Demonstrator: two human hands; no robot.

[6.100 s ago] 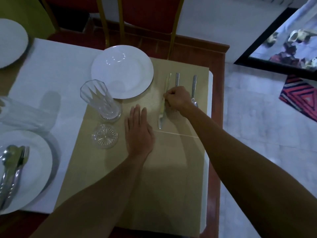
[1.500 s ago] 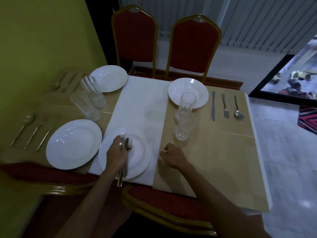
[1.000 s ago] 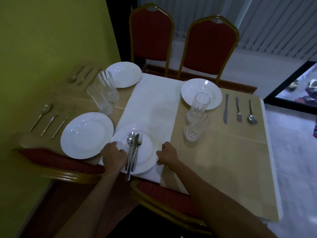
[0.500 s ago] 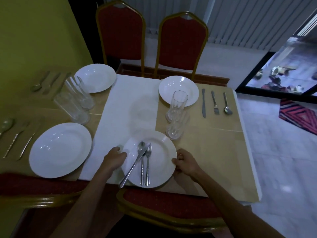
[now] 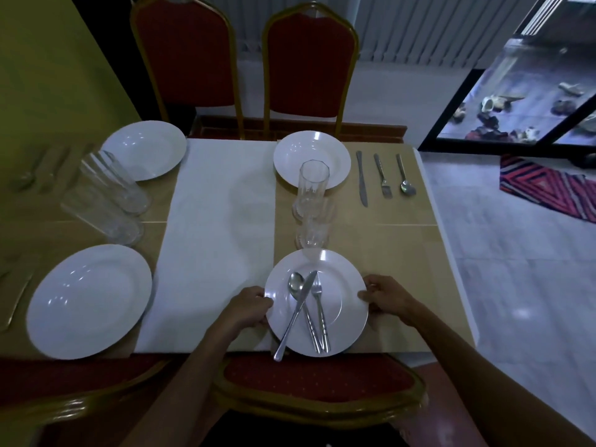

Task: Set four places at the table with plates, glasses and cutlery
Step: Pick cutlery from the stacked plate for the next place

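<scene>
While both hands clasp its rim, the near plate [image 5: 346, 287] appears to rest at the 6 o'clock edge of the counter [image 5: 390, 243], on the tan mat just right of the white runner [image 5: 219, 237]. The left hand [image 5: 250, 306] curls round the rim at 9 o'clock and the right hand [image 5: 387, 298] at 3 o'clock, thumbs on top. A spoon [image 5: 295, 282], a knife [image 5: 301, 303] and a fork [image 5: 320, 298] lie loose on the plate, the knife crossed over the spoon, its handle overhanging the rim toward 7 o'clock. At the plate's 12 o'clock stand two glasses in line, the nearer glass [image 5: 312, 232] just beside the rim, the farther glass [image 5: 313, 185] in front of the far plate [image 5: 290, 158]. At that plate's 3 o'clock a laid row of cutlery [image 5: 382, 175] points the way. Across the runner, a plate at 8 o'clock [image 5: 90, 301] and another at 10 o'clock [image 5: 145, 150] look set. By the look of it, this is the fourth place, with its plate being settled. Next, the hands must release the rim, lift the three pieces and lay them side by side at the plate's 3 o'clock, minding the overhanging knife, which could tip off.
</scene>
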